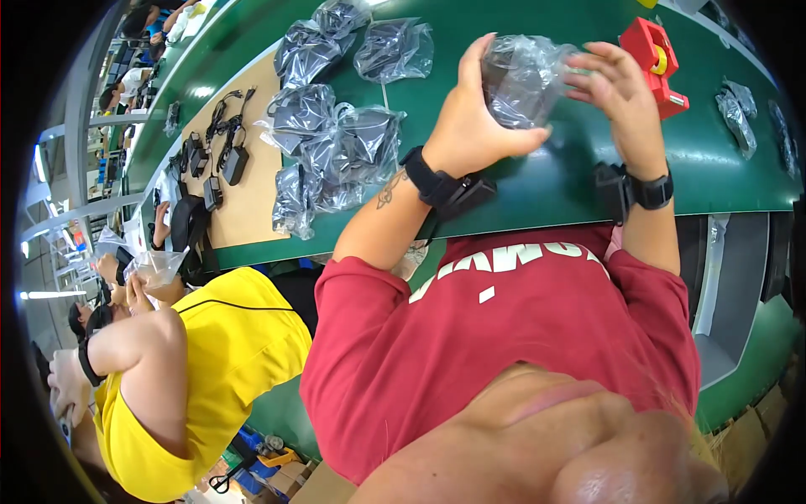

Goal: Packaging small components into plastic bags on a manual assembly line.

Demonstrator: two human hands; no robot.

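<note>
Both my hands are raised over the green conveyor belt (537, 181) and hold one clear plastic bag (525, 76) with a black power adapter inside. My left hand (468, 126) grips the bag's left side, thumb under it. My right hand (620, 91) touches the bag's right edge with its fingertips, fingers spread. Each wrist carries a black band with a small black device clipped on. My red shirt fills the lower middle of the view.
A pile of bagged black adapters (336, 139) lies on the belt to the left. Unbagged adapters with cables (220, 147) sit on a brown board (252, 202). A red tape dispenser (656, 60) stands at the right, with more bags (739, 118) beyond. A co-worker in a yellow shirt (227, 353) sits at my left.
</note>
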